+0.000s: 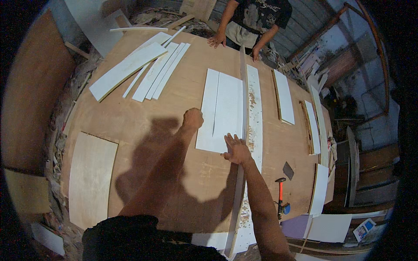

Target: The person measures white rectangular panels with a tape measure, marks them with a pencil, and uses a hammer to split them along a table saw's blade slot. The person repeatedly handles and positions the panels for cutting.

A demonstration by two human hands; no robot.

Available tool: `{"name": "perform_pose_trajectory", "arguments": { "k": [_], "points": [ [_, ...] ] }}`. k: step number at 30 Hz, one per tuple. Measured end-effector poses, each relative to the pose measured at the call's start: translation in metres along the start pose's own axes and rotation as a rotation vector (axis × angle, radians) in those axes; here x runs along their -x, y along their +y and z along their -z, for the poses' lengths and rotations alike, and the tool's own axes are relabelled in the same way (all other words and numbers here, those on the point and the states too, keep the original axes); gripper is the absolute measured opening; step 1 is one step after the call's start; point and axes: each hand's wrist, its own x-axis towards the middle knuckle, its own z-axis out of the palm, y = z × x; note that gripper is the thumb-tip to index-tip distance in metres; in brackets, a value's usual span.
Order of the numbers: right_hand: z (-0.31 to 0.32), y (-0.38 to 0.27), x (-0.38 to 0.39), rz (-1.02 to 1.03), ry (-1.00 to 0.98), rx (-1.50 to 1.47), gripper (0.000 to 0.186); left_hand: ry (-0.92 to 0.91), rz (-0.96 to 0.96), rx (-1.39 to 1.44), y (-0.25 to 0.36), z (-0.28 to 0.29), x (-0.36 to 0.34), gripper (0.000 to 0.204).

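Observation:
A white rectangular board lies on the wooden worktable. A thin dark slit runs through it from the far edge and stops short of the near edge. My left hand is closed, its curled fingers against the board's left edge. Over the near right corner, my right hand rests with fingers spread, its palm beside a long straight rail. The board's right side lies along this rail. What is under the board is hidden.
Across the table, a co-worker's hands rest at the far edge. White strips are piled at far left, and a plain wood panel lies near left. Right of the rail are white pieces and an orange-handled hammer.

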Motion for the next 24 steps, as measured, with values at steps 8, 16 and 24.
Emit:
{"name": "perform_pose_trajectory", "arguments": {
  "k": [8,16,24],
  "points": [
    [0.007,0.017,-0.032,-0.031,0.001,-0.003,0.099,0.048,-0.134,-0.195,-0.002,-0.001,-0.035,0.018],
    [0.018,0.039,-0.07,-0.044,0.032,-0.009,0.097,0.035,-0.013,0.059,-0.001,0.007,-0.063,0.015],
    [0.047,0.084,-0.15,-0.144,0.303,-0.075,0.058,0.273,-0.052,0.316,-0.037,-0.001,-0.025,0.036]
  ]
}}
